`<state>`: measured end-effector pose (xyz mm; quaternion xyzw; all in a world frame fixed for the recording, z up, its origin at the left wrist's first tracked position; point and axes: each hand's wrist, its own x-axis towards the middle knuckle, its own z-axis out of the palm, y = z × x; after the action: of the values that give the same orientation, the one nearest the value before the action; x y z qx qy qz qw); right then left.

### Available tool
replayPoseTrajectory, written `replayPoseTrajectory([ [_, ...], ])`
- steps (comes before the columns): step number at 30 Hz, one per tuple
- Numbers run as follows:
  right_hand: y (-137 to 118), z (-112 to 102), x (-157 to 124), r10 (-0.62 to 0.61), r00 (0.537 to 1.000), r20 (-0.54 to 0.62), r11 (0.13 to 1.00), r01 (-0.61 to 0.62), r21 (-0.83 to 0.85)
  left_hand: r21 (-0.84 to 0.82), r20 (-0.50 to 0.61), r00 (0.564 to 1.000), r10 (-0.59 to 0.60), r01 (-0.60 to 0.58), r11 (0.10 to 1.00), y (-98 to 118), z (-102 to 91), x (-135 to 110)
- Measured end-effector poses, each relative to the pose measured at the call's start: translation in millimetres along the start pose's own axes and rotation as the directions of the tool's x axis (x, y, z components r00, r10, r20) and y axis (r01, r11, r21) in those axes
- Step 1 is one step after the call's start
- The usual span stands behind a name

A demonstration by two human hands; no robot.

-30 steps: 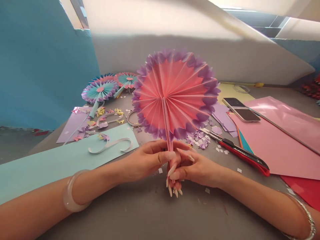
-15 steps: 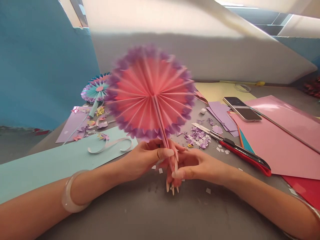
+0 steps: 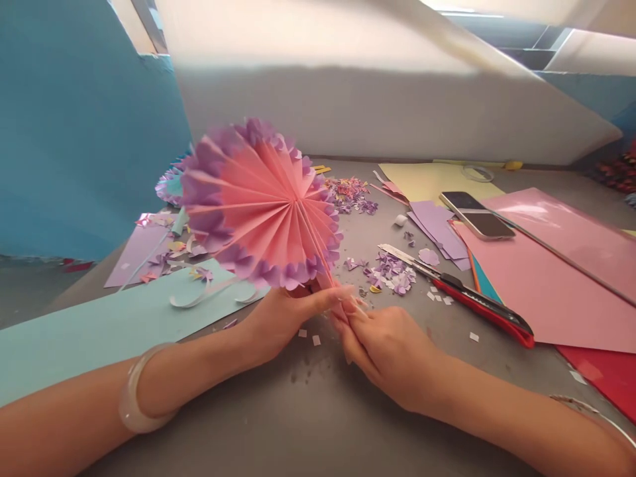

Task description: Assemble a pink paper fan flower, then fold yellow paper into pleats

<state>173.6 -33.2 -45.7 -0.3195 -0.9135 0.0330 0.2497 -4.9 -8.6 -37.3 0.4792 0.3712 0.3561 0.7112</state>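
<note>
One tilted paper fan (image 3: pixel 263 218), left hand (image 3: pixel 288 318), right hand (image 3: pixel 390 344), each grip pinching the handle (image 3: pixel 328 275)

Craft desk (image 3: pixel 278 430) chaos, paper bits everywhere lol
Phone (image 3: pixel 477 215) overlapping a pink sheet (image 3: pixel 561 305), red-and-black cutter (image 3: pixel 477 298) with its blade out beside purple scraps (image 3: pixel 392 273), yellow sheet (image 3: pixel 412 182) further back, long pale blue sheet (image 3: pixel 124 324) over on the left, blue wall (image 3: pixel 79 132) behind.

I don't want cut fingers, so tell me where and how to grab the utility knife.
Probably best by its red-and-black handle, from the near right: it lies slantwise with that end nearer you, its blade out and pointing away left.
</note>
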Motion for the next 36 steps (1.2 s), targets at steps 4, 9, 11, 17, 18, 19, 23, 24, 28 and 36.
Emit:
replayPoseTrajectory([
  [4, 0.1, 4.4, -3.2, -0.026, 1.000, -0.002, 0.999, 0.026, -0.045, -0.005, 0.081, 0.996, 0.026, -0.026, 1.000, 1.3, -1.1, 1.4],
  [9, -6.0, -2.9, 0.2, -0.010, 0.999, 0.039, 1.000, 0.011, -0.016, 0.009, 0.103, 0.995, 0.010, -0.011, 1.000, 5.9, -1.0, 0.3],
  [11, -4.2, -14.3, 2.6, 0.041, 0.990, 0.134, 0.997, -0.050, 0.066, 0.019, 0.106, 0.994, 0.023, -0.025, 1.000, 9.6, -5.0, 1.2],
  [17, 9.9, -50.4, 7.4, 0.316, 0.945, 0.078, 0.888, -0.324, 0.325, 0.115, 0.176, 0.983, -0.058, 0.038, 0.993, 28.7, -28.0, 4.0],
  [18, 10.7, -52.8, 8.3, 0.379, 0.923, 0.062, 0.849, -0.373, 0.374, 0.164, 0.204, 0.974, -0.094, 0.061, 0.985, 31.4, -29.3, 3.5],
  [19, 10.8, -54.0, 9.4, 0.435, 0.898, 0.062, 0.802, -0.418, 0.428, 0.224, 0.231, 0.964, -0.132, 0.080, 0.971, 33.5, -29.1, 2.8],
  [23, 7.5, -53.6, 13.6, 0.544, 0.825, 0.151, 0.615, -0.515, 0.597, 0.431, 0.282, 0.926, -0.251, 0.112, 0.895, 36.0, -20.5, -0.5],
  [24, 6.6, -53.6, 14.6, 0.548, 0.819, 0.171, 0.583, -0.521, 0.624, 0.458, 0.281, 0.921, -0.268, 0.117, 0.881, 35.4, -18.3, -0.9],
  [28, 5.3, -55.4, 18.0, 0.546, 0.802, 0.243, 0.480, -0.537, 0.693, 0.488, 0.291, 0.916, -0.276, 0.106, 0.866, 31.5, -13.6, -0.9],
  [36, 7.2, -53.5, 17.3, 0.572, 0.743, 0.347, 0.341, -0.600, 0.724, 0.488, 0.306, 0.886, -0.349, 0.168, 0.856, 38.5, 0.2, -8.5],
])
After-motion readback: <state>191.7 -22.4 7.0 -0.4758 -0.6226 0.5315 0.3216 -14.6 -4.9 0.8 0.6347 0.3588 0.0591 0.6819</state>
